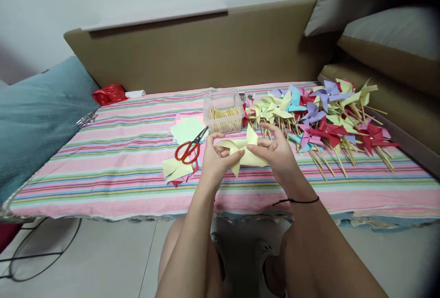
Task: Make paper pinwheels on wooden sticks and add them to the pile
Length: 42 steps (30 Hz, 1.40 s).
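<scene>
Between my two hands is a yellow paper pinwheel (256, 158), its corners partly folded over. My left hand (220, 156) pinches its left side, the thumb pressing near the centre. On the other side my right hand (273, 149) grips the paper with thumb and fingers. Red-handled scissors (187, 150) lie left of my left hand, over cut yellow paper pieces (175, 168). Just beyond my hands stands a clear plastic box (225, 98) of short wooden sticks (225, 119).
Finished pinwheels (328, 130) on sticks are heaped at the right. Pale green paper sheets (187, 128) lie left of the box. A red plastic bag (109, 94) and a white item (135, 94) sit at the back left. Striped cloth (103, 165) covers the seat.
</scene>
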{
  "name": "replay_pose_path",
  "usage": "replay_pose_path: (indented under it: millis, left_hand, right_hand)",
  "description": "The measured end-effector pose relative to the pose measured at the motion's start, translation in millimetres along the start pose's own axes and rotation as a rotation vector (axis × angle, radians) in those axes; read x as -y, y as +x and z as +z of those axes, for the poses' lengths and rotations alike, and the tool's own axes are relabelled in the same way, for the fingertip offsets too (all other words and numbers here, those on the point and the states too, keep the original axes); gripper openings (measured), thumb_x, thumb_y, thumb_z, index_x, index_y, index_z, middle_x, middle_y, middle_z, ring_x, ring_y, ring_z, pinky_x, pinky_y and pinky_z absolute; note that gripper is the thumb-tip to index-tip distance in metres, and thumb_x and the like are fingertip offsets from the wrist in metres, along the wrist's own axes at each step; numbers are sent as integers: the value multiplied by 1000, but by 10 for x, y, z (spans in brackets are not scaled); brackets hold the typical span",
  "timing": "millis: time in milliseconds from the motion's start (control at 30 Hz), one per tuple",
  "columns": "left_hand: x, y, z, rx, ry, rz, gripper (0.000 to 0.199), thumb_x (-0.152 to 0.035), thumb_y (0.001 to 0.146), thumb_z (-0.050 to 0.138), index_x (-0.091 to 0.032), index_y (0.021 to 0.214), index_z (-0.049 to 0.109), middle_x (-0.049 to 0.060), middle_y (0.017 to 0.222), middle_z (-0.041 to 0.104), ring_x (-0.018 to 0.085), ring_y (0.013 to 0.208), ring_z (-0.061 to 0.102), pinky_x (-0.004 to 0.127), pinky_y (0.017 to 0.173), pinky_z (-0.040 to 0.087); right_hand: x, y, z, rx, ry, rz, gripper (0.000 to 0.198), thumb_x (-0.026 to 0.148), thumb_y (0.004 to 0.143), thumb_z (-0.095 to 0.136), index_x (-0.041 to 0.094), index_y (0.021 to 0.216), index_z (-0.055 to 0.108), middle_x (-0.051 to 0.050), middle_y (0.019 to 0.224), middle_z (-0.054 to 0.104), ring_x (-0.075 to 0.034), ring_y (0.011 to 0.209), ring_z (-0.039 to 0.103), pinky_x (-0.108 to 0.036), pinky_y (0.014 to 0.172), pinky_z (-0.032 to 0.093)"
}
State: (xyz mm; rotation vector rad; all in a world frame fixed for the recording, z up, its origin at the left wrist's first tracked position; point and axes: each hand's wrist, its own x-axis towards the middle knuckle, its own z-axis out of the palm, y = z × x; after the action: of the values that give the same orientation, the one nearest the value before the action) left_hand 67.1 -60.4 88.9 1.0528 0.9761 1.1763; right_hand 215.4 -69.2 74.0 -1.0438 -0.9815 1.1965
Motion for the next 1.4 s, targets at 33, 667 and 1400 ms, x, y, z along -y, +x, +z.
replay_pose_path:
  millis: [33, 667, 1400]
  left_hand:
    - [1, 0, 3, -15, -4, -3, 64, -22, 53, 81, -21, 100, 38, -8, 59, 58, 9, 49, 57, 19, 51, 45]
    - [-285, 48, -777, -631, -548, 147, 16, -8, 67, 70, -14, 80, 62, 6, 84, 72, 17, 89, 69, 23, 76, 56]
    - [-272, -21, -725, -620, -818, 24, 31, -14, 79, 65, -16, 110, 63, 9, 104, 69, 15, 88, 67, 27, 81, 55]
  right_hand:
    - [-1, 4, 5, -7, -3, 2, 71, 37, 61, 80, 27, 120, 40, 4, 68, 65, -19, 62, 66, -34, 59, 54]
    - [-234, 1000, 208, 11, -782, -193, 27, 36, 85, 52, 14, 89, 66, -9, 85, 71, -19, 78, 68, -33, 72, 54]
    - [-854, 2696, 943, 397, -1715, 330, 24, 31, 88, 60, 12, 101, 63, -7, 101, 66, -17, 87, 64, -35, 78, 53]
